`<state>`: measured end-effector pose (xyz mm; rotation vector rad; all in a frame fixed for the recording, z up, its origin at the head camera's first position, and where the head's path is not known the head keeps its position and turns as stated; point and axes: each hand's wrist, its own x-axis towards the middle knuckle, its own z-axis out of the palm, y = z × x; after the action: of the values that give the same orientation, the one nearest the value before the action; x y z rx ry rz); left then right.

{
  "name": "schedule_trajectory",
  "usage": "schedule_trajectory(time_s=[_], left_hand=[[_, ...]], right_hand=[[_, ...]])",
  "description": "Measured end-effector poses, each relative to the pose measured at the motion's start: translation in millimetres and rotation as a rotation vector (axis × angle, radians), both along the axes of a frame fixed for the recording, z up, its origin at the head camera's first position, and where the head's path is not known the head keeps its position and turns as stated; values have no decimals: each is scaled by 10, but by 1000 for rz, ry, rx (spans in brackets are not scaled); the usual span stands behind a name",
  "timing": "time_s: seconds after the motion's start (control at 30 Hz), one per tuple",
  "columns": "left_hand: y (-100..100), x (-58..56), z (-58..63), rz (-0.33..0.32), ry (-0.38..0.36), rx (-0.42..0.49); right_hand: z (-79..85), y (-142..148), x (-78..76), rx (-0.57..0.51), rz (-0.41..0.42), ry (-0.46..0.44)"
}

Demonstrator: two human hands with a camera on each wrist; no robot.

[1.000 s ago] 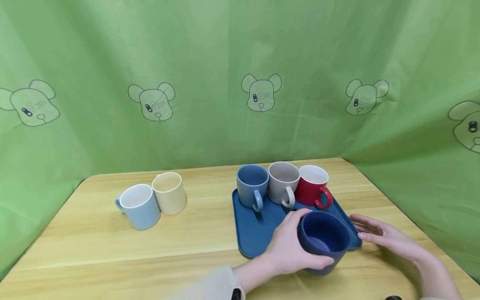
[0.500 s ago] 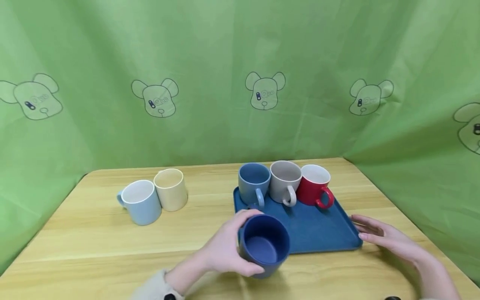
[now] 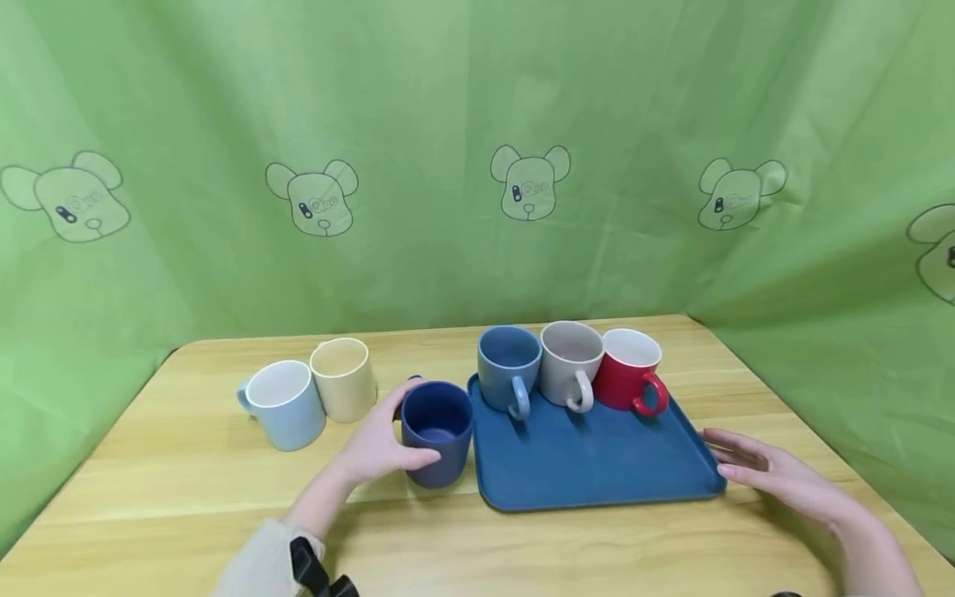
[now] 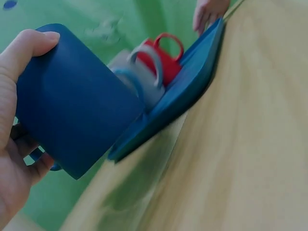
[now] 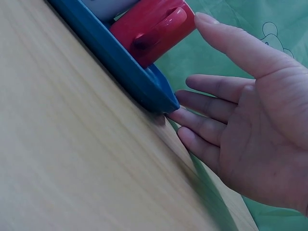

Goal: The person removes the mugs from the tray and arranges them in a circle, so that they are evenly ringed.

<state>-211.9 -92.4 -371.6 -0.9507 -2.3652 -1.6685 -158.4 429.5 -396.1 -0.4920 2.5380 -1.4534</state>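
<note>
My left hand [image 3: 375,444] grips a dark blue mug [image 3: 442,464] round its side, with the thumb on the near wall and fingers behind. The mug is just left of the blue tray [image 3: 589,468], and in the left wrist view it appears raised above the table. Its handle points away, partly hidden by my fingers. On the tray's back side stand a greyish-blue mug [image 3: 498,377], a grey mug [image 3: 559,373] and a red mug [image 3: 615,381]. My right hand [image 5: 260,120] has its fingers extended at the tray's right corner, fingertips at or touching the edge.
On the left of the wooden table [image 3: 186,497] stand a light blue mug [image 3: 291,419] and a cream mug [image 3: 346,390], side by side. A green curtain [image 3: 410,274] with printed bear heads hangs behind the table and along its right side.
My left hand has carried the dark blue mug leftward, from over the tray's front right part to beyond its left edge. My right hand stays by the tray's right corner.
</note>
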Motion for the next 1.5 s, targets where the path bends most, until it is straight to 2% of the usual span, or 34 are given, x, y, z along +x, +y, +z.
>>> schedule_trajectory(time_s=[0.2,0.53,0.73,0.93,1.0,1.07,1.2,1.3,1.4,1.5], left_hand=[[-38,-242,-165,47,-80,40],[-28,-477,-265,63,-118,55],[-61,-543,-308,63,-157,87],[-65,-494,-310,58,-227,151],[-26,-436,-301,114,-233,134],[43,-371,-282,203,-220,91],[236,-257,-237,412,-148,-5],[359,-225,-222,543,-91,-29],[422,-204,-231,637,-80,-20],[435,-191,-239,682,-88,0]], right_hand=[[15,-12,29,4,-27,-30],[23,-17,30,-5,-34,-32],[16,-5,20,-4,-36,-39],[16,-15,17,6,-28,-20],[10,-10,19,3,-19,-13],[5,1,24,1,-18,-12],[-4,19,34,6,-36,-14],[-3,14,32,12,-46,-10],[1,1,25,10,-42,-12],[13,-8,17,11,-37,-7]])
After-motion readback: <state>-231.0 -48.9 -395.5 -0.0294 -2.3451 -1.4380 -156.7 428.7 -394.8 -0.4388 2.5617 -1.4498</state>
